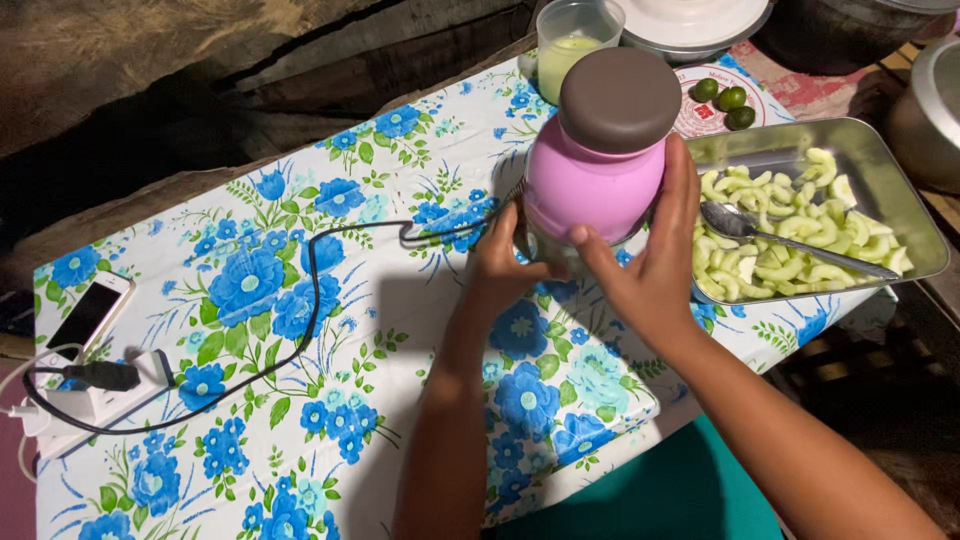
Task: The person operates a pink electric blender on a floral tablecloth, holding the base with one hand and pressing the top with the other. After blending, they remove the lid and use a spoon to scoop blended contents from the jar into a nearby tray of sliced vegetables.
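A pink blender (597, 180) with a brown-grey round cap stands on a table covered in a blue-flowered cloth (300, 330). My right hand (650, 250) wraps around its right side and lower part. My left hand (500, 262) grips its base on the left, fingers curled against it. A black cord (310, 310) runs from the blender's left side across the cloth to a white power strip (100, 392).
A metal tray (900, 195) of sliced green vegetable with a spoon (745, 225) lies right of the blender. Behind stand a clear cup of pale green liquid (568, 50), small limes (728, 100) on a plate, and pots. A phone (88, 315) lies at the left edge.
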